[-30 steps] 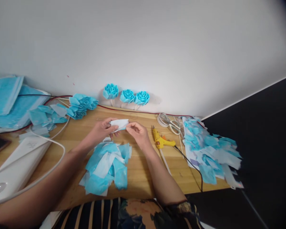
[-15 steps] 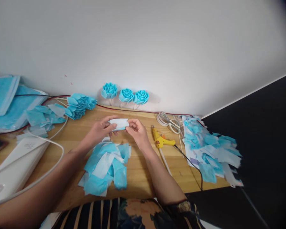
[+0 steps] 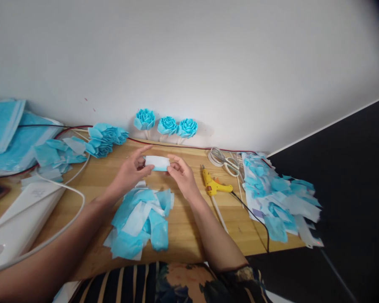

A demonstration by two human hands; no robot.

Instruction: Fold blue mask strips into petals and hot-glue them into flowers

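Observation:
Both hands hold a small white and blue fabric strip (image 3: 157, 162) above the wooden table (image 3: 189, 227). My left hand (image 3: 130, 171) pinches its left end between thumb and fingers, index finger stretched over the top. My right hand (image 3: 182, 176) pinches its right end. Just below the hands lies a pile of blue and white cut fabric pieces (image 3: 141, 221). Three finished blue fabric roses (image 3: 166, 124) stand against the wall behind.
A yellow glue gun (image 3: 214, 185) with a black cord lies right of my hands, white scissors (image 3: 225, 161) behind it, and a heap of scraps (image 3: 279, 201) at the table's right edge. More blue flowers (image 3: 105, 138), face masks (image 3: 9, 134) and a white device (image 3: 19, 221) are at left.
The strip has been straightened and lifted slightly between the two hands; my left index finger has stretched out over it. The view has shifted a little.

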